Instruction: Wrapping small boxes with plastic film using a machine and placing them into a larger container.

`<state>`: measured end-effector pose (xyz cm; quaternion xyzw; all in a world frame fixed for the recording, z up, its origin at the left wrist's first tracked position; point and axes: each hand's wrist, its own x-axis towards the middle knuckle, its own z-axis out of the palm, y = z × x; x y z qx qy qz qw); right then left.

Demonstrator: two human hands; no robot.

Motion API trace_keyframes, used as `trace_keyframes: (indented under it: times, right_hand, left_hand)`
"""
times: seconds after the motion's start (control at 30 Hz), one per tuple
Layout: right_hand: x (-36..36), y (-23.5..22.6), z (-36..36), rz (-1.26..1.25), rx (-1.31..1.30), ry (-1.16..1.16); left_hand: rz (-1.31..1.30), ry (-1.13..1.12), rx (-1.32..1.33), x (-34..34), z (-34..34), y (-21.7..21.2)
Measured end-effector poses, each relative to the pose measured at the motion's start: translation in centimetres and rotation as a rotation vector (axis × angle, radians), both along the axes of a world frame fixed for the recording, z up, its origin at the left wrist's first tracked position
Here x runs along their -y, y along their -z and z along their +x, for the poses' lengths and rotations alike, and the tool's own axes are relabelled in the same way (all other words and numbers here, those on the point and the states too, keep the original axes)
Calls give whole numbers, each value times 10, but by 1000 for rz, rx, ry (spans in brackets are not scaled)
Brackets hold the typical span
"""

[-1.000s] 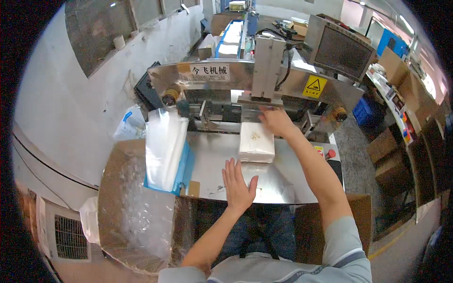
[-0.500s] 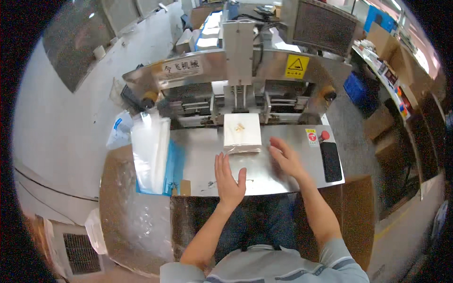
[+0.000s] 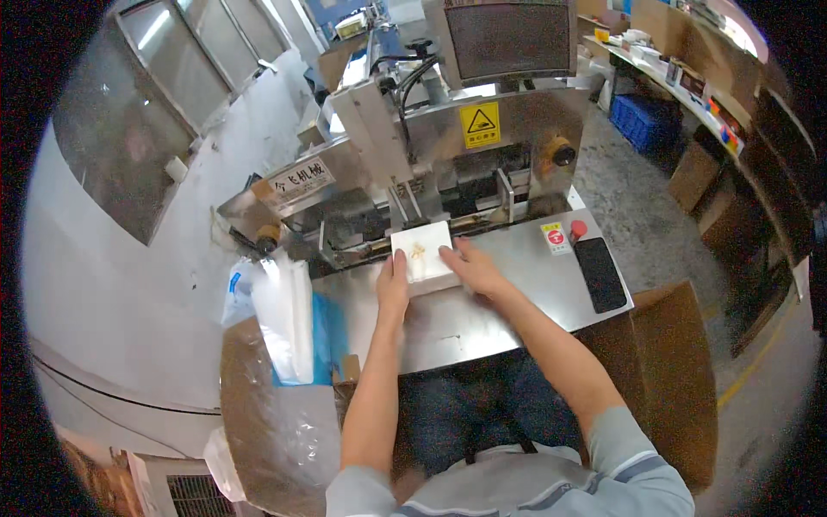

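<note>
A thick white square stack (image 3: 428, 250), which looks like paper napkins with a small gold print on top, sits at the front of a steel machine (image 3: 534, 129). My left hand (image 3: 393, 286) presses along its left side, with the thumb at the near left edge. On the opposite side my right hand (image 3: 475, 269) grips it, thumb over the top right edge and fingers around the far side. Both hands are closed on the stack between them. The stack's underside is hidden, so I cannot tell whether it touches the steel worktop (image 3: 525, 297).
Clear plastic bags (image 3: 284, 323) lie on a blue pack at the worktop's left. A black phone (image 3: 600, 276) and a red push button (image 3: 579, 229) are at the right. Open cardboard boxes stand below left (image 3: 245, 379) and right (image 3: 676, 370). A monitor (image 3: 508, 39) rises behind.
Both hands, apart from the stack before, have closed in on its sides. The view has turned, so the machine and worktop now appear tilted.
</note>
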<state>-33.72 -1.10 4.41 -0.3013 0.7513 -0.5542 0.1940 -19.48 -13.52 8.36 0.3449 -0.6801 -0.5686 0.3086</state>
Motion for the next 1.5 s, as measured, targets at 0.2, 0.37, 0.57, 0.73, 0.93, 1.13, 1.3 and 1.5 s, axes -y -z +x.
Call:
trace_keyframes:
  times: [0.2,0.37,0.57,0.73,0.93,1.13,1.3,1.5]
  right_hand:
    - [-7,-15,23,-223,274,-158]
    - [-90,-54,40,-209,508,-217]
    - [-170,-60,52,-214,413,-199]
    - [-273,-101,56,-229,235,-1]
    - [-458,-103,43,153,-87,510]
    - [-569,-36,35,566,46,687]
    - [-646,111,34,1025,114,504]
    - [-704,279,88,1220,419,206]
  left_hand:
    - [75,-67,-86,0,33,21]
    - [429,-20,-78,-32,50,-12]
    - [-611,334,366,-3,-16,7]
    - [-820,499,719,27,-80,11]
    - [-875,599,912,18,-126,20]
    - [-1056,318,826,84,-109,60]
    - [-891,495,873,105,-137,71]
    - [-866,473,976,100,-108,52]
